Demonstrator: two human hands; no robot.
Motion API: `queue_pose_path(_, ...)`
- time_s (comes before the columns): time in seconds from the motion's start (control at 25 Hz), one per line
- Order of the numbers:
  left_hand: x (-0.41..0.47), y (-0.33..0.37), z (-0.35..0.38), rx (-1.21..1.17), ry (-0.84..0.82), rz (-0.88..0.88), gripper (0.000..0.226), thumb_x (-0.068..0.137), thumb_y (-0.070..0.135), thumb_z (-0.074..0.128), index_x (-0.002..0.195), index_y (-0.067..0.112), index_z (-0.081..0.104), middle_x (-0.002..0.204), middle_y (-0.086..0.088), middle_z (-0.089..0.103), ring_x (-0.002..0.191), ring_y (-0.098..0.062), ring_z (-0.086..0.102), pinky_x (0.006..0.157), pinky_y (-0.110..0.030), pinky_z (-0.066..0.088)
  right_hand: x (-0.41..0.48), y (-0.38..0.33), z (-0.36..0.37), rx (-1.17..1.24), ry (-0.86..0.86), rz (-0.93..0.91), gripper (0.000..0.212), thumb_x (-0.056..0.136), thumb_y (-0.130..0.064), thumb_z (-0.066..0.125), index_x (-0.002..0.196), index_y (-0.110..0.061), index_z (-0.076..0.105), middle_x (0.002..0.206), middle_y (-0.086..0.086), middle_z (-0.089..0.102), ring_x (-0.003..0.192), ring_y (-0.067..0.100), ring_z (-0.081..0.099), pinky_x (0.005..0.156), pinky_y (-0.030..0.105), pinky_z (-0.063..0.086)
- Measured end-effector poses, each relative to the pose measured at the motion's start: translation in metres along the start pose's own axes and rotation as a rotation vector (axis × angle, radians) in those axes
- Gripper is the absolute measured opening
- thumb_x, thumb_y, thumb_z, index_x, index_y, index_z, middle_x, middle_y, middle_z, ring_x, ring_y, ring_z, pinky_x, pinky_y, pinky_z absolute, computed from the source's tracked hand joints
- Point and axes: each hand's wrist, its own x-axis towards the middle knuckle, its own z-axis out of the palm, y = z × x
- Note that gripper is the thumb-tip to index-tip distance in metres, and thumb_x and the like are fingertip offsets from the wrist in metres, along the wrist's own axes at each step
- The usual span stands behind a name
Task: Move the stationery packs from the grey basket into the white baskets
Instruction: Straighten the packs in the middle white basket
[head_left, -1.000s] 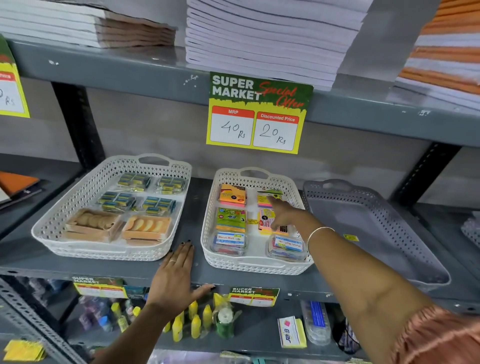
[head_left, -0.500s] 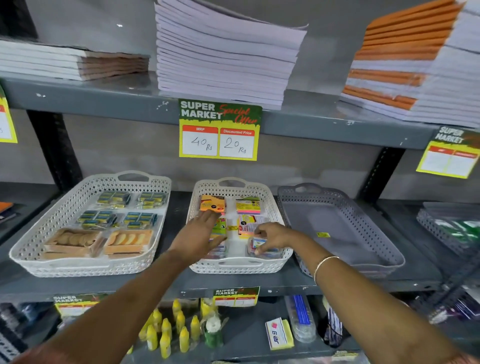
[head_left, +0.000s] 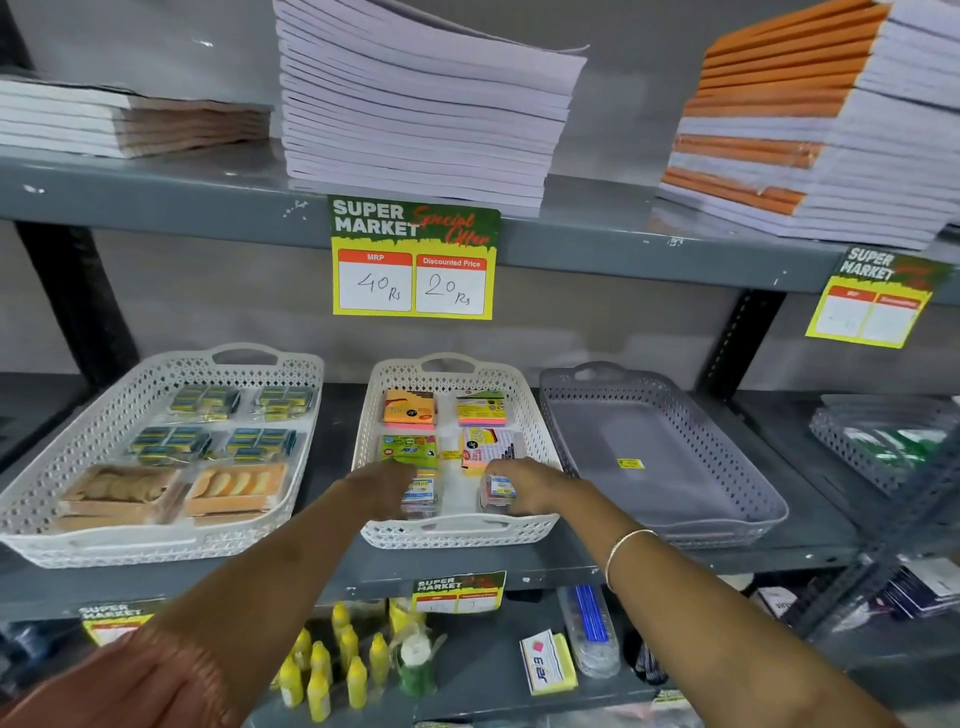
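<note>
While the grey basket (head_left: 670, 467) is sitting on the shelf (head_left: 332, 571) with only a small yellow sticker (head_left: 630, 463) inside, both hands are reaching into the middle white basket (head_left: 457, 532), where the stationery packs (head_left: 409, 408) are lying in rows. The left hand (head_left: 382, 488) is resting on a clear pack (head_left: 418, 493) at the front and the right hand (head_left: 530, 486) on the one beside it (head_left: 497, 491), but I honestly can't tell if either is actually gripping. The other white basket (head_left: 98, 431) is sitting further left, full too.

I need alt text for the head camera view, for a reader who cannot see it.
Both hands reach into the middle white basket of stationery packs: the left hand and right hand each rest on a small pack in the front row. The grey basket to the right holds only a yellow sticker.
</note>
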Motion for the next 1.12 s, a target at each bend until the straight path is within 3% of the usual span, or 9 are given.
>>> queue_pose_path(0.04,-0.001,0.001,-0.001,-0.013,-0.005,0.004,0.046,0.093,0.022,0.058,0.131,0.004,0.04,0.134,-0.008,0.045,0.088,-0.005,0.053,0.069,-0.005,0.042,0.0,-0.001,-0.005,0.038,-0.026,0.0,0.062,0.086,-0.014,0.065,0.142,-0.015,0.038,0.144,0.013,0.046,0.128,0.032,0.049,0.104,0.036,0.042)
queue_pose_path(0.08,0.001,0.001,-0.003,-0.007,0.024,0.011,0.058,0.089,0.031,0.062,0.134,0.005,0.037,0.138,-0.009,0.043,0.101,-0.011,0.053,0.081,-0.011,0.042,0.002,-0.002,-0.012,0.101,-0.025,0.006,0.066,0.087,-0.017,0.066,0.145,-0.013,0.034,0.148,0.012,0.042,0.133,0.029,0.045,0.107,0.033,0.038)
queue_pose_path(0.12,0.003,0.0,-0.007,-0.021,0.077,0.021,0.073,0.084,0.041,0.065,0.138,0.006,0.031,0.143,-0.011,0.038,0.119,-0.019,0.046,0.096,-0.021,0.038,0.005,-0.002,-0.021,0.178,0.008,0.02,0.069,0.088,-0.02,0.066,0.147,-0.011,0.032,0.149,0.011,0.041,0.135,0.027,0.043,0.107,0.03,0.037)
queue_pose_path(0.2,0.009,-0.004,-0.021,-0.089,0.172,0.016,0.088,0.082,0.048,0.065,0.144,0.006,0.02,0.151,-0.012,0.025,0.135,-0.026,0.028,0.109,-0.034,0.027,0.018,0.001,-0.039,0.238,0.143,0.037,0.07,0.087,-0.023,0.067,0.146,-0.008,0.033,0.146,0.014,0.044,0.134,0.027,0.043,0.105,0.03,0.039)
queue_pose_path(0.28,0.024,-0.012,-0.033,-0.097,0.23,0.007,0.085,0.083,0.041,0.067,0.143,0.004,0.021,0.149,-0.014,0.028,0.133,-0.028,0.031,0.107,-0.037,0.03,0.037,0.005,-0.045,0.178,0.188,0.039,0.076,0.083,-0.023,0.071,0.146,-0.007,0.032,0.149,0.014,0.041,0.137,0.029,0.037,0.11,0.034,0.035)
queue_pose_path(0.4,0.043,-0.02,-0.029,0.053,0.16,-0.028,0.077,0.08,0.038,0.071,0.135,0.001,0.031,0.137,-0.017,0.04,0.121,-0.03,0.044,0.098,-0.038,0.039,0.067,0.012,-0.036,0.05,0.079,0.04,0.095,0.075,-0.026,0.079,0.15,-0.009,0.025,0.154,0.013,0.03,0.143,0.031,0.024,0.117,0.039,0.028)
queue_pose_path(0.52,0.06,-0.026,-0.016,0.135,0.112,-0.049,0.074,0.078,0.038,0.073,0.13,0.0,0.037,0.128,-0.019,0.046,0.114,-0.03,0.049,0.094,-0.04,0.041,0.089,0.019,-0.023,-0.078,-0.004,0.04,0.104,0.071,-0.03,0.081,0.152,-0.01,0.018,0.156,0.013,0.027,0.144,0.032,0.024,0.118,0.043,0.027)
queue_pose_path(0.72,0.071,-0.03,-0.017,0.121,0.1,0.02,0.06,0.075,0.024,0.078,0.122,0.002,0.048,0.117,-0.013,0.055,0.102,-0.026,0.055,0.086,-0.035,0.045,0.097,0.021,-0.02,-0.067,-0.003,0.026,0.098,0.071,-0.024,0.081,0.149,-0.01,0.024,0.151,0.014,0.033,0.139,0.031,0.031,0.113,0.043,0.033)
queue_pose_path(1.12,0.08,-0.031,-0.022,0.1,0.067,0.065,0.071,0.069,0.022,0.083,0.125,0.004,0.043,0.118,-0.014,0.055,0.103,-0.027,0.053,0.085,-0.035,0.043,0.105,0.026,-0.02,-0.012,-0.026,0.016,0.099,0.07,-0.009,0.081,0.149,-0.017,0.023,0.151,0.011,0.032,0.139,0.03,0.03,0.111,0.045,0.034)
